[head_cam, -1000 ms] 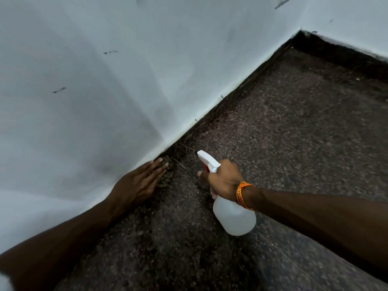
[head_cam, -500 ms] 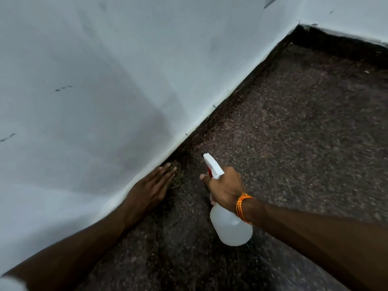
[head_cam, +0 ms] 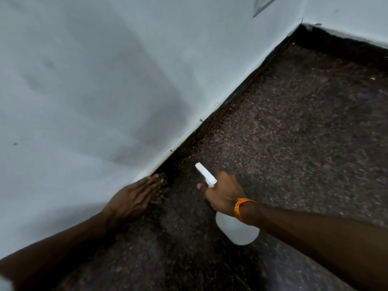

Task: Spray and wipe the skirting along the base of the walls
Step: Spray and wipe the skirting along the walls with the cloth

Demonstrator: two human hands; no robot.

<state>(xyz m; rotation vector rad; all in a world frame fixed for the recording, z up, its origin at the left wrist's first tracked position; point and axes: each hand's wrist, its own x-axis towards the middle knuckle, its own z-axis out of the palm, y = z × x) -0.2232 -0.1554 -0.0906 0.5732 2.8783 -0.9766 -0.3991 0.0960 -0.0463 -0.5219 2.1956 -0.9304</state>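
A dark speckled skirting point(head_cam: 231, 101) runs along the base of the white wall point(head_cam: 105, 80) toward the far corner. My left hand point(head_cam: 134, 198) lies flat against the skirting low on the wall, fingers pressing a dark patterned cloth point(head_cam: 162, 184) that shows only past the fingertips. My right hand point(head_cam: 222, 192), with an orange wrist band, grips a white spray bottle point(head_cam: 237, 229) just right of the left hand. The bottle's nozzle point(head_cam: 204, 172) points up-left at the skirting ahead of the cloth, and my index finger sits at the trigger.
The floor point(head_cam: 294, 133) is dark speckled stone. A second white wall point(head_cam: 346, 17) with its own dark skirting meets the first at the corner, top right. A grey frame edge point(head_cam: 264, 5) shows high on the wall.
My left hand has slid the cloth forward along the skirting toward the corner. My right hand followed with the bottle, and the view moved forward with them.
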